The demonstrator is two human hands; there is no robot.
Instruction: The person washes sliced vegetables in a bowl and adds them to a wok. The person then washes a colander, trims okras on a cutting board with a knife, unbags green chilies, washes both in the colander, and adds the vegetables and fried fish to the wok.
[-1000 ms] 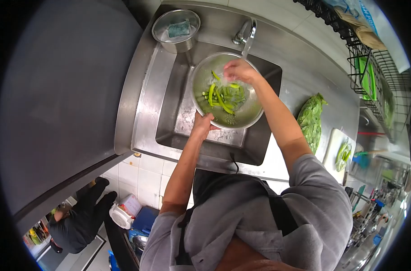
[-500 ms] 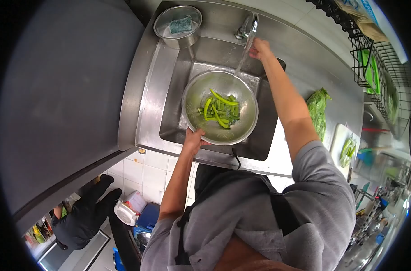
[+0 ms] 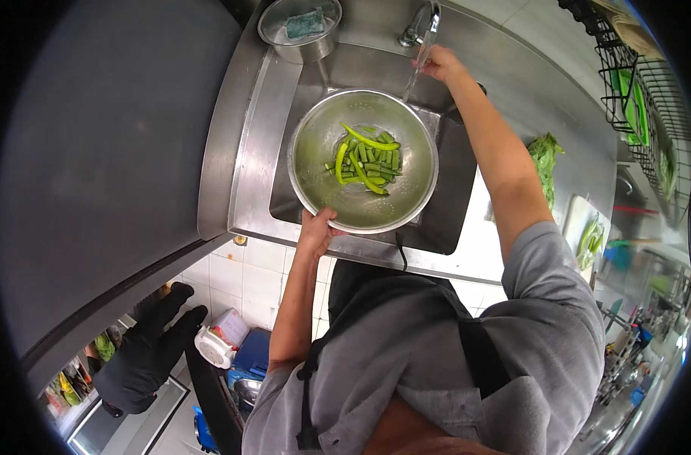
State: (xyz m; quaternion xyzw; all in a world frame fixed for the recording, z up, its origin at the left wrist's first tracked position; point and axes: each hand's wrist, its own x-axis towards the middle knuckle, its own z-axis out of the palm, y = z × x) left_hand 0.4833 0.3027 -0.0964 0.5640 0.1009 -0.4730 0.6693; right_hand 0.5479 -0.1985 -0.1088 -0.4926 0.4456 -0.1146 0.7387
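My left hand (image 3: 317,230) is closed on the near rim of a round steel colander (image 3: 315,155), held over the sink basin. Inside the colander lie cut green vegetable pieces (image 3: 389,161) and several long light-green chili peppers (image 3: 370,138). My right hand (image 3: 439,64) is beside the water stream (image 3: 415,80) below the faucet (image 3: 421,30). Its fingers reach to the stream, partly apart, with no object visible in them. Water runs from the spout toward the colander's far rim.
A steel pot (image 3: 300,49) with a green scouring pad (image 3: 305,24) stands at the sink's back left. Bagged leafy greens (image 3: 543,163) and a white cutting board (image 3: 575,222) with green vegetables lie to the right. Another person (image 3: 137,371) is at lower left.
The colander has risen toward me and tilted, looking larger, with my left hand still on its rim. My right hand's fingers have moved to the water stream.
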